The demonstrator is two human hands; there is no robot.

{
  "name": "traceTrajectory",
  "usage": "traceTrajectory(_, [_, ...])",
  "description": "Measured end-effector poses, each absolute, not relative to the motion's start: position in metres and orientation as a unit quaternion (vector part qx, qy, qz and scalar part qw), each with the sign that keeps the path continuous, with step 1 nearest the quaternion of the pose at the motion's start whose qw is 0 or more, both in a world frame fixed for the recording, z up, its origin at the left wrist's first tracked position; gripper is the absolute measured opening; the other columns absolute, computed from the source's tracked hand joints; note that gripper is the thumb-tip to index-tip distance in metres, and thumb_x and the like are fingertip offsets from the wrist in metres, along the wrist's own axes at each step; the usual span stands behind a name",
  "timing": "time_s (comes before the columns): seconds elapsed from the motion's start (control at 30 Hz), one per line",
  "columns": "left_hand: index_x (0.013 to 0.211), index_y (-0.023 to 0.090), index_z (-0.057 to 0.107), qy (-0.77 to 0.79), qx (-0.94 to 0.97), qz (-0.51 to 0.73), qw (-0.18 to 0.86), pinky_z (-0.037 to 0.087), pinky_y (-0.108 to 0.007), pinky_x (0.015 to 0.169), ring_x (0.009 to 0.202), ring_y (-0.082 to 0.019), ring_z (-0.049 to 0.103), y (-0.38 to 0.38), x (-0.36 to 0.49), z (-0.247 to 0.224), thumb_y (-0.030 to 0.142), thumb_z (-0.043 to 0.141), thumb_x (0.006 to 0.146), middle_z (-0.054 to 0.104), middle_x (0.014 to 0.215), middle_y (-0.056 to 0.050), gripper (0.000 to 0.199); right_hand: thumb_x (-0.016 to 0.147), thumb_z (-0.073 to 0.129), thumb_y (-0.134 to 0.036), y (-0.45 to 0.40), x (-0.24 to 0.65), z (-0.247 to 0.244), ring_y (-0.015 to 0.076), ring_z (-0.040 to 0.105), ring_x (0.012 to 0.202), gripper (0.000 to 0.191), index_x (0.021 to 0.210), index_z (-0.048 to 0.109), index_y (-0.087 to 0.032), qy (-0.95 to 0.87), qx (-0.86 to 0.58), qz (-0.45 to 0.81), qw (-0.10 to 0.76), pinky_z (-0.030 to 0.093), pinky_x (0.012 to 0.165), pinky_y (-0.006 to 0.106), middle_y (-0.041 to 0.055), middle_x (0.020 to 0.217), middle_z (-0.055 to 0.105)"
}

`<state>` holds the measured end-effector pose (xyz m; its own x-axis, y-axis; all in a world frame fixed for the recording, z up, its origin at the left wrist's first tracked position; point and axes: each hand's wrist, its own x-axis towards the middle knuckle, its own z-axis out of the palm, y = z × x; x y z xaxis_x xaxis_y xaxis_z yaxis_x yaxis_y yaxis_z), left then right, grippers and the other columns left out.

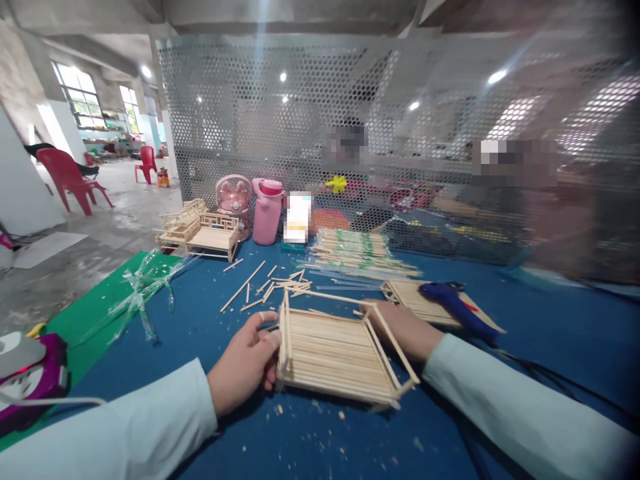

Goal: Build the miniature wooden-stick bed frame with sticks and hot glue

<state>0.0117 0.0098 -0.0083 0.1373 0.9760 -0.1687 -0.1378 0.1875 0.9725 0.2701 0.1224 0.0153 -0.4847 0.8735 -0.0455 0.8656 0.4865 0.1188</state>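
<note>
A small frame of wooden sticks (333, 353) with a slatted base and raised rails lies in front of me on the blue table. My left hand (250, 360) grips its left edge between thumb and fingers. Behind its right rail is my right hand (400, 327), its fingertips mostly hidden by the sticks near the back right corner; what they hold cannot be made out. Loose short sticks (270, 287) are scattered just beyond the frame. A blue glue gun (463, 310) rests on a stick panel (420, 300) to the right.
Stick models (215, 237), a pink bottle (267, 213), a phone (299, 217) and bundled sticks (355, 250) stand along a perforated screen (240, 133). At left are plastic wrappers (143, 293) and a purple power strip (55, 363). People are behind the screen.
</note>
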Motion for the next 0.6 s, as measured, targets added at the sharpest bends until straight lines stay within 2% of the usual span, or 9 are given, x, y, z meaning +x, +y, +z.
traceTrajectory(0.23, [0.116,0.012,0.042,0.464,0.435,0.462,0.618,0.034,-0.019,0.035,0.034,-0.007,0.041,0.011,0.012,-0.008,0.055,0.059,0.072,0.045,0.046,0.010,0.063,0.086,0.042,-0.014,0.123,0.264,0.017,0.0276,0.062,0.082,0.017,0.076,0.055,-0.018,0.855,0.508,0.061,0.086,0.039,0.067,0.034,0.0178,0.085,0.065])
traceTrajectory(0.43, [0.116,0.013,0.042,0.468,0.437,0.460,0.615,0.035,-0.018,0.035,0.035,-0.007,0.041,0.010,0.012,-0.008,0.050,0.057,0.075,0.045,0.047,0.010,0.058,0.084,0.046,-0.015,0.115,0.261,0.024,0.0258,0.061,0.075,0.015,0.072,0.054,-0.020,0.865,0.490,0.069,0.084,0.040,0.065,0.034,0.0118,0.075,0.064])
traceTrajectory(0.6, [0.117,0.013,0.042,0.469,0.434,0.461,0.616,0.035,-0.018,0.035,0.034,-0.007,0.041,0.010,0.012,-0.006,0.048,0.057,0.075,0.045,0.046,0.010,0.056,0.084,0.043,-0.018,0.137,0.264,0.033,0.0210,0.057,0.068,0.016,0.071,0.052,-0.022,0.885,0.463,-0.044,0.025,0.042,0.063,0.033,0.0075,0.074,0.062])
